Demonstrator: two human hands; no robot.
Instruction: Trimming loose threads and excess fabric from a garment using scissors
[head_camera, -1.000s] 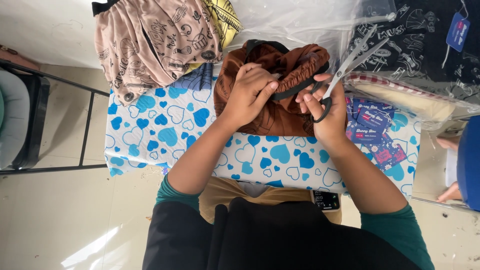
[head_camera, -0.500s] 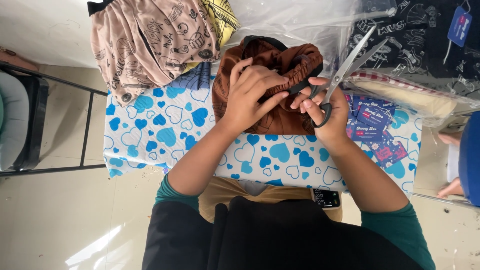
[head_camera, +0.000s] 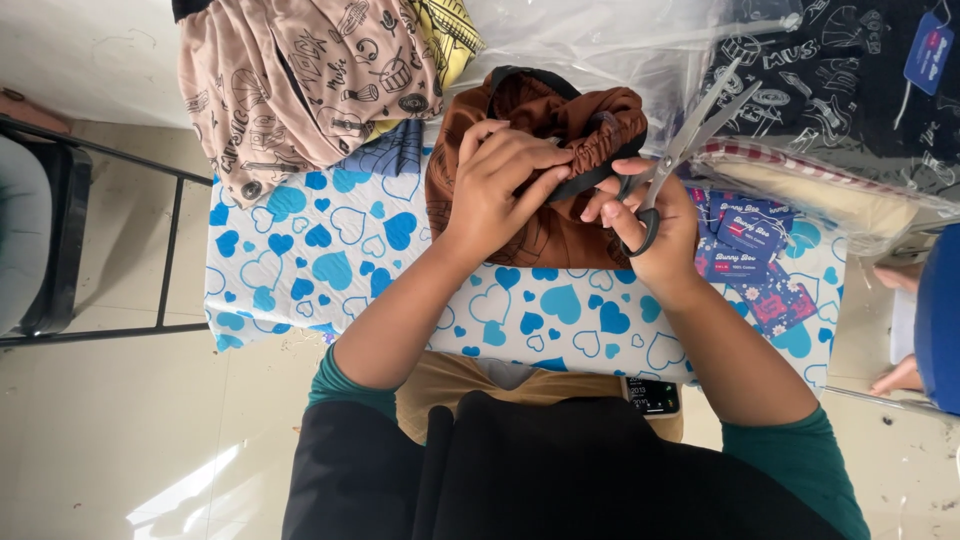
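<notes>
A brown printed garment (head_camera: 540, 225) with a black elastic waistband lies bunched on a table covered in white cloth with blue hearts (head_camera: 330, 250). My left hand (head_camera: 500, 185) grips the gathered waistband from above. My right hand (head_camera: 655, 225) pinches the same waistband at its right end and also holds a pair of steel scissors (head_camera: 690, 135) by their black handles. The blades point up and to the right and stand slightly apart.
A tan printed garment (head_camera: 300, 80) lies at the table's far left. Clear plastic bags (head_camera: 600, 40) and a black printed garment (head_camera: 840, 80) lie behind. Blue tags (head_camera: 750, 245) sit right of my hand. A black chair (head_camera: 60, 240) stands left. Another person's foot (head_camera: 895, 380) shows at right.
My left hand has shifted a little along the waistband and spread its fingers over the gathers. The scissors stay in my right hand, barely moved.
</notes>
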